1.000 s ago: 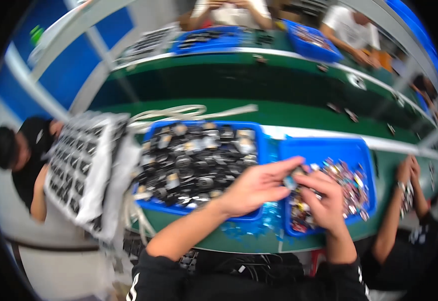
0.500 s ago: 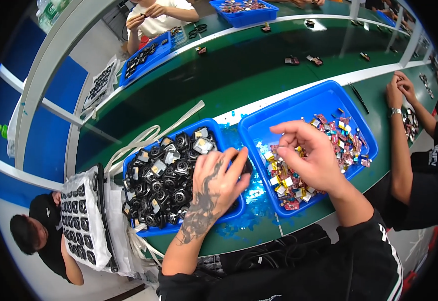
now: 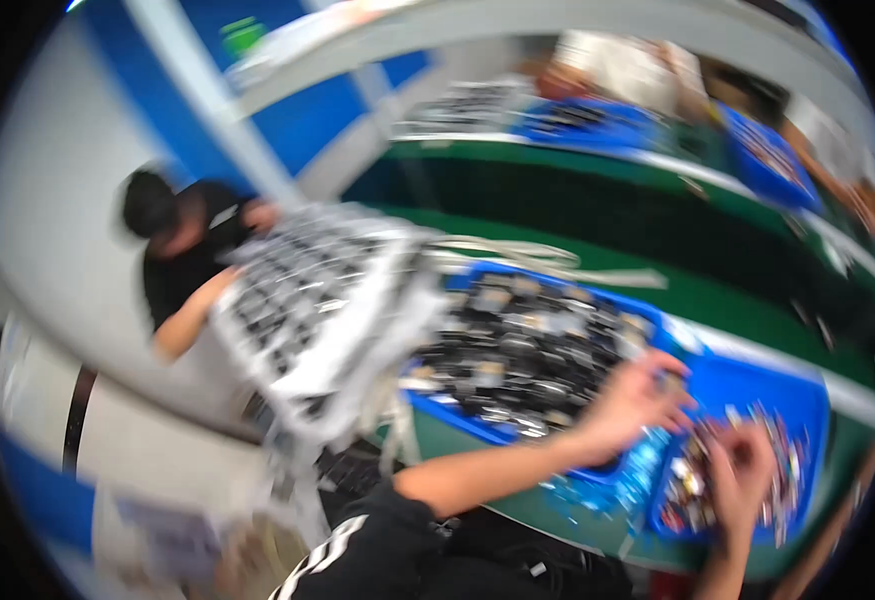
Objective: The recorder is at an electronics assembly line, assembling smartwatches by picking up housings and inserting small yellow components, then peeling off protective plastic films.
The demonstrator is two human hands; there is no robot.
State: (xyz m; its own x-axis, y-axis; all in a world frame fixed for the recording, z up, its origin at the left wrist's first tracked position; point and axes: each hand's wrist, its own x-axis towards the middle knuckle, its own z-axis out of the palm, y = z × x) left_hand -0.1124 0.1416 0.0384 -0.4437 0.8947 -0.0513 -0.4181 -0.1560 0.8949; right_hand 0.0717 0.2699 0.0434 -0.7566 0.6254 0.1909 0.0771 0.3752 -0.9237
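Note:
My left hand (image 3: 639,408) is over the right edge of a blue tray (image 3: 457,412) heaped with black, round-faced camera-like units (image 3: 517,345). Its fingers are curled around a small dark piece too blurred to name. My right hand (image 3: 742,468) hangs over a second blue tray (image 3: 772,375) to the right, full of small red, white and yellow parts (image 3: 692,480). The fingers of that hand bend toward the thumb, but motion smears them, so whether they grip anything does not show.
Blue film scraps (image 3: 597,490) litter the green table between the trays. White straps (image 3: 527,250) lie behind the left tray. At left, a person in black (image 3: 192,240) is beside stacked white trays (image 3: 322,300) of black units. Others sit across the bench.
My view has swung left, so the trays and hands appear farther right and the picture is blurred. The person and stacked trays at left show more fully.

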